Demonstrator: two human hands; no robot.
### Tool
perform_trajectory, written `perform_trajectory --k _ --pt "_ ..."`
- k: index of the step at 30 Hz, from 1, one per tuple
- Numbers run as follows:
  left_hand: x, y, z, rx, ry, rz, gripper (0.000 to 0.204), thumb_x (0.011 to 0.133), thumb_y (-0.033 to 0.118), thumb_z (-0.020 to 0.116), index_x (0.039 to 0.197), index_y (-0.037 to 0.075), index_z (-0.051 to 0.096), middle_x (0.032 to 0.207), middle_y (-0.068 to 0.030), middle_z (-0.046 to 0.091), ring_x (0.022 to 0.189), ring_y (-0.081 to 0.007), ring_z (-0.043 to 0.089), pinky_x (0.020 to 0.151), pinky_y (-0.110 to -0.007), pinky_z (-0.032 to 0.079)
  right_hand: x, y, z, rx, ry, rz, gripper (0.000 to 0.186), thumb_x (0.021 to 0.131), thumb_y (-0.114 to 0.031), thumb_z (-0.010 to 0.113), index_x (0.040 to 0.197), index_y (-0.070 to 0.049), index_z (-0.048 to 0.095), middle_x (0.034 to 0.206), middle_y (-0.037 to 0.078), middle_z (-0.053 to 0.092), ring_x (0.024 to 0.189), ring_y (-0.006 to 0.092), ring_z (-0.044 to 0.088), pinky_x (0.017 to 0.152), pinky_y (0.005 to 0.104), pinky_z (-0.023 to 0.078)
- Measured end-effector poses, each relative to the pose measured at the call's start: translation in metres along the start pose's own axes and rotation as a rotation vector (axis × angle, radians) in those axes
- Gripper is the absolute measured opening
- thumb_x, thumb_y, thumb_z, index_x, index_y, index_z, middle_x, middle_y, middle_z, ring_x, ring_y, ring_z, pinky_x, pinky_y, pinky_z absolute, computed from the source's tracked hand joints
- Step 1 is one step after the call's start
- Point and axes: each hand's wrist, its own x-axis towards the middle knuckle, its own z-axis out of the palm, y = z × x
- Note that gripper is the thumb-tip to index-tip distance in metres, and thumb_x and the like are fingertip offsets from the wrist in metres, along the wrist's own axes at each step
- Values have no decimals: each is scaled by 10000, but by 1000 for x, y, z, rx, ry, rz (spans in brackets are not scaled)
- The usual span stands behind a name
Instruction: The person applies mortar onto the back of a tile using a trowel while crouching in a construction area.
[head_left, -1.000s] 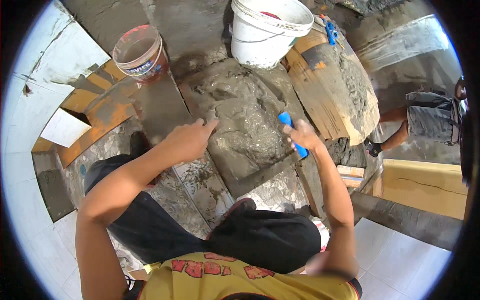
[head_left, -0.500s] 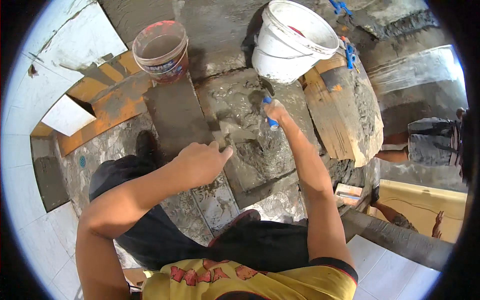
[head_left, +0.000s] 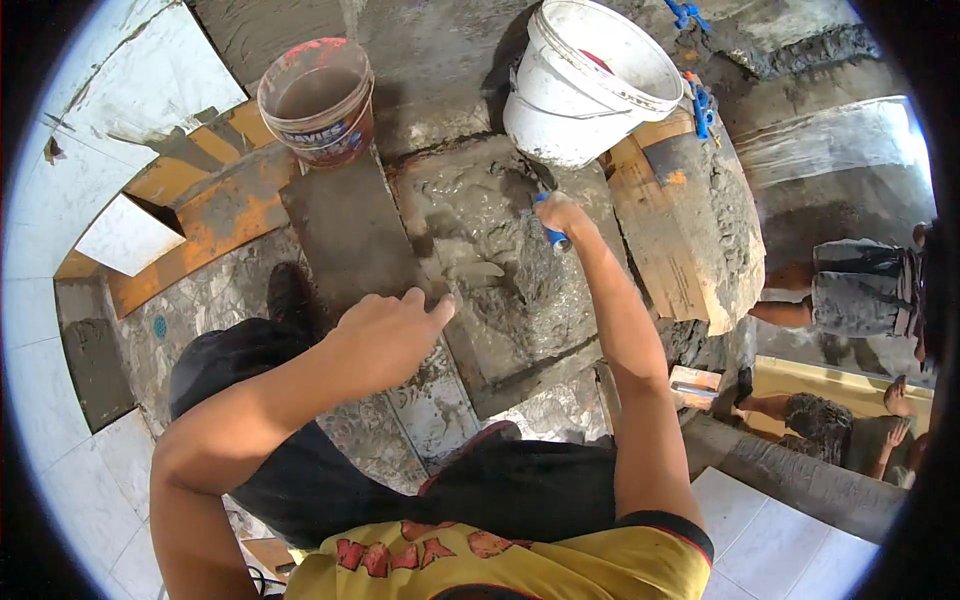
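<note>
My right hand [head_left: 562, 213] grips the blue handle of a trowel [head_left: 557, 240]. The trowel's metal end reaches forward over a square patch of wet grey mortar [head_left: 470, 200], close to the base of a white bucket [head_left: 560, 120]. Over the near left side of that patch hovers my left hand [head_left: 390, 338], holding nothing, its fingers loosely bent and thumb apart. Left of the mortar lies a flat board coated in grey [head_left: 350, 240], with a smaller reddish bucket [head_left: 318, 110] of greyish liquid at its far end. How the trowel's blade meets the mortar is hard to make out.
A mortar-stained sheet of cardboard [head_left: 655, 230] lies right of the patch. Beyond it are a blue-handled tool [head_left: 703, 110] and a float [head_left: 694, 385]. White tiles [head_left: 125, 235] stand on the left. Two other people [head_left: 865, 290] are at the right edge.
My right hand and the trowel have shifted slightly right. My left hand has moved a little left and its fingers have lifted. At the lower right, another person has come further into view.
</note>
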Motion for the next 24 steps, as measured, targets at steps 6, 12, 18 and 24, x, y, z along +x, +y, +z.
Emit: perform_trajectory --k 6,12,18,24 --pt "-6 -5 1 12 -3 37 684 819 23 635 1473 61 440 1039 -195 626 780 -367 703 697 -458 575 48 -8 -2 -160 -169 -135 226 847 -134 578 936 -48 767 1008 156 740 971 350 713 820 456 569" --pt "-23 -14 3 52 -34 -59 654 828 45 629 1459 56 456 1043 -190 631 774 -371 702 713 -463 574 33 -122 -100 155 -203 16 320 880 -214 532 1002 -17 752 1072 196 723 1086 362 684 884 429 566" --pt "1 -17 -2 69 -119 -50 649 848 63 617 1473 93 442 1111 -199 638 898 -384 702 777 -481 572 -40 -127 -51 10 -339 0 337 901 -134 559 1173 13 692 1254 227 663 1126 375 677 936 463 554" --pt "21 -25 -18 102 -139 -52 624 860 86 615 1460 101 446 1174 -214 629 1003 -400 681 840 -498 557 -183 -18 45 264 -209 -62 407 902 -279 601 1139 49 649 1181 254 662 1071 429 662 914 486 536"
